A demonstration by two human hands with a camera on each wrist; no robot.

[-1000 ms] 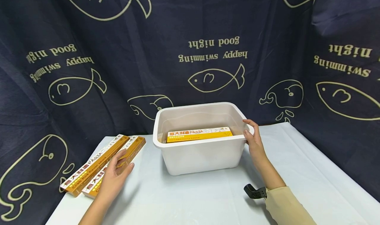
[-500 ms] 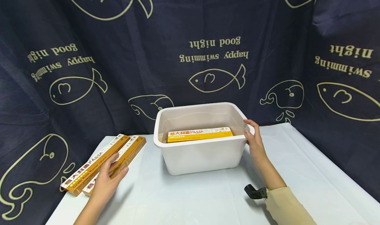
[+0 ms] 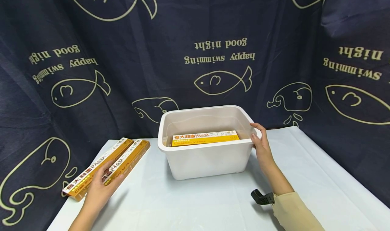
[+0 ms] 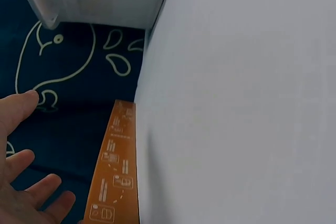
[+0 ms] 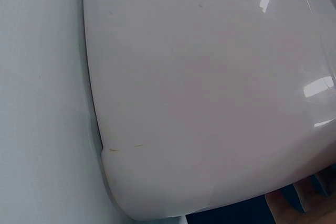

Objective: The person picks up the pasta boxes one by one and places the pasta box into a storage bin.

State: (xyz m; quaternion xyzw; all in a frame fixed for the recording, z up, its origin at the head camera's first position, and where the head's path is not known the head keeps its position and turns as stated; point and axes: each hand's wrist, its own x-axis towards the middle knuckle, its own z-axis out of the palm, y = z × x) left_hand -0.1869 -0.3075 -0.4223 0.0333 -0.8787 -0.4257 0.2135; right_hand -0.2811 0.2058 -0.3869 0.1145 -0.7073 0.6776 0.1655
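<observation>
A white plastic bin stands mid-table with a yellow chicken curry pasta box inside. My right hand grips its right rim, thumb in front; in the right wrist view its fingers show only at the bottom corner beside the bin wall. Two orange-brown crab roe pasta boxes lie side by side on the left, the outer box and the inner box. Over the inner one hovers my left hand, fingers and thumb spread. The left wrist view has the hand beside a box's brown side.
The table has a pale cloth. Behind it hangs a dark blue curtain with fish and whale drawings, close to the bin's back. A black bracket sits at my right sleeve.
My left hand has slid toward me and left along the inner pasta box, uncovering more of its far end. The right hand, the bin and the boxes stay in place.
</observation>
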